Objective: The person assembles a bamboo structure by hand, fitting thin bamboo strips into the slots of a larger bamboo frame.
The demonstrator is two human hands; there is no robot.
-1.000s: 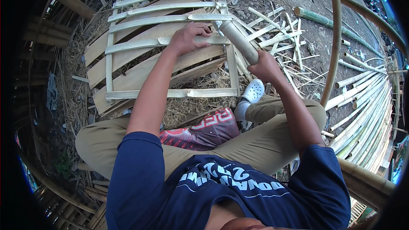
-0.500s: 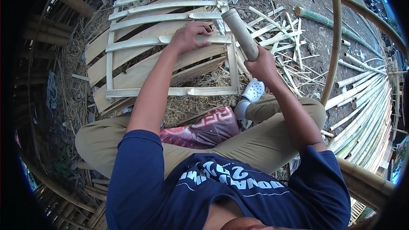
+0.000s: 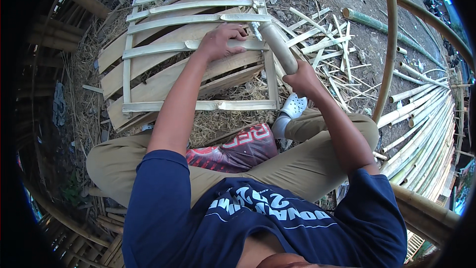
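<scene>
Centrally, a bamboo slat frame [image 3: 198, 64] is seen lying flat on the straw-covered ground, its slats running left to right and its side rails running away from the person. The left hand [image 3: 220, 41] is laid on one of the middle slats, fingers curled down over it close to the right-hand rail [image 3: 270, 77]. A short round bamboo club [image 3: 278, 47] is gripped at its lower end by the clenched right hand [image 3: 301, 77], so that its long axis slants up and to the left, its free end just beside the left fingertips [image 3: 241, 33], over the crossing of slat and rail. Whether the club tip is actually touching the frame cannot quite be made out. Loose bamboo splints [image 3: 327, 34] lie scattered to the right.
</scene>
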